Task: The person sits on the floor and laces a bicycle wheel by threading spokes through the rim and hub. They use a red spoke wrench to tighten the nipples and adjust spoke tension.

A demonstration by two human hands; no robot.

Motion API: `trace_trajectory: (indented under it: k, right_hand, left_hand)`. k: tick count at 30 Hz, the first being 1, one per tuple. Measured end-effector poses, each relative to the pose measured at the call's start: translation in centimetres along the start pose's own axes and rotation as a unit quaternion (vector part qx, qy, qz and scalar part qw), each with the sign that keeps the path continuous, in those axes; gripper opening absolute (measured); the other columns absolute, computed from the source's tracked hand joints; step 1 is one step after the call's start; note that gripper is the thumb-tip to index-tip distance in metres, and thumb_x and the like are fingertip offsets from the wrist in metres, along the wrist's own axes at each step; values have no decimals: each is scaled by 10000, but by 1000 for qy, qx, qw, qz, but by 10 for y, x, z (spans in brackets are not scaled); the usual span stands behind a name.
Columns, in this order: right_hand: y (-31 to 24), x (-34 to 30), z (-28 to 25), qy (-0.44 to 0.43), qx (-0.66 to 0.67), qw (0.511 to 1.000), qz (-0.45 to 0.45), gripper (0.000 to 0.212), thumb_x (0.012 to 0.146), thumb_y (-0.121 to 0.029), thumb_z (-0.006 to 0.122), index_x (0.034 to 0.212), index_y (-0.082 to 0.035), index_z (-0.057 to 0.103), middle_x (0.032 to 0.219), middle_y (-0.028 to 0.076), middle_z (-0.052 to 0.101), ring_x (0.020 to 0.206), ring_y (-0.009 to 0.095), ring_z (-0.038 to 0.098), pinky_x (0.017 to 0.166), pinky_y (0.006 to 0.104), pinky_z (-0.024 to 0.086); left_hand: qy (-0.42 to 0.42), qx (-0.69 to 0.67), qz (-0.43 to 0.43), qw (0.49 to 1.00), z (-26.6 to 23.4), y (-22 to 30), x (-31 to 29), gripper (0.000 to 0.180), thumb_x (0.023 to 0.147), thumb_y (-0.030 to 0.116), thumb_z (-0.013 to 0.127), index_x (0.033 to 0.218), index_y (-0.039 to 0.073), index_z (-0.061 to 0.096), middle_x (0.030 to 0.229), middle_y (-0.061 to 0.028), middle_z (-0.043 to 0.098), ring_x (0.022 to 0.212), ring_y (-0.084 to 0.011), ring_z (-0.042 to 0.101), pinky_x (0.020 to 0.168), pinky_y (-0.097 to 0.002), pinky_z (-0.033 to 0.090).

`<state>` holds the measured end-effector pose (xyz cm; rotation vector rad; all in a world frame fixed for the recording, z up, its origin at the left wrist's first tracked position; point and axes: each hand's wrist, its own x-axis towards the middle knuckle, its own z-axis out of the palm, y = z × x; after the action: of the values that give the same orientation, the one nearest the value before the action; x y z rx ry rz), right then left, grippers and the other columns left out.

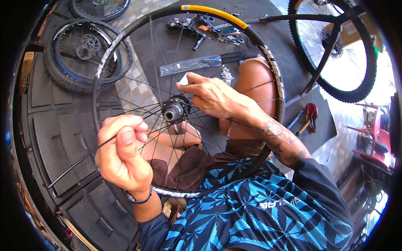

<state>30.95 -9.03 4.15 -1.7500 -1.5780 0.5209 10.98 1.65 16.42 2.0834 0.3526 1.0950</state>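
Observation:
A bicycle wheel with a black rim (276, 79) stands in front of me, partly laced with thin black spokes. Its hub (172, 111) sits near the middle, between my two hands. On the left, my left hand (123, 152) is closed with a loose black spoke (79, 162) pinched between thumb and fingers. The spoke's free end slants down to the left. Above and right of the hub, my right hand (212, 95) is closed on a small white piece (184, 79), whose kind I cannot make out. A yellow section (215, 15) marks the top of the rim.
Spokes in a clear plastic bag (190, 65) lie on the dark mat, with small silvery parts (226, 75) nearby. Bike parts (184, 26) are beyond. Wheels with tyres (63, 75) rest at the left. A bike frame (331, 46) stands at the right, near a red saddle (310, 112).

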Motion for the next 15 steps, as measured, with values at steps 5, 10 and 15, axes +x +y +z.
trace_trajectory:
  k: [5,10,15]
  right_hand:
    - [0,-1,2,-2,-3,1000,1,523,874,-14,593,1396,-38,618,1048,180,547,859,404,671,763,491,548]
    - [1,2,1,-15,-4,1000,-13,534,862,-11,599,1395,-31,617,1043,178,546,875,399,667,778,488,542]
    - [1,2,1,-15,-5,1000,-20,536,854,-8,606,1390,-25,618,1040,180,547,877,397,668,778,489,541]
  left_hand:
    - [3,27,-4,1000,-1,3,2,283,1101,180,564,1036,-81,652,857,-140,686,651,-127,566,586,-237,451]
    - [22,54,-27,998,-5,2,0,285,1105,186,566,1034,-78,645,852,-127,681,655,-125,574,591,-243,459]
    - [41,33,-22,998,-6,-2,-2,280,1113,182,552,1032,-73,637,918,-138,686,667,-132,588,602,-251,484]
